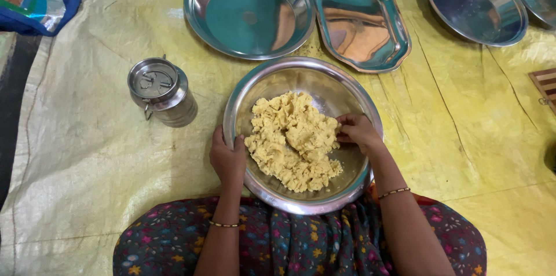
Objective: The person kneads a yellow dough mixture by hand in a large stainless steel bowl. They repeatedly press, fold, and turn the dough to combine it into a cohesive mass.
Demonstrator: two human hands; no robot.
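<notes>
Floral cloth (301, 247) over the person's lap fills the bottom edge, hiding the near rim of the steel bowl (272, 85). Both forearms are cut off below. Fingertips of the right hand (358, 131) are buried, curled closed into the dough (292, 140); the left hand (227, 157) clasps the bowl's rim. Pale yellow, crumbly and lumpy, the dough sits heaped in the bowl's middle. Beyond, on a creased yellow woven sheet (87, 154), stand a lidded steel can (161, 90), a round plate (249, 9) and an oblong tray (362, 21).
</notes>
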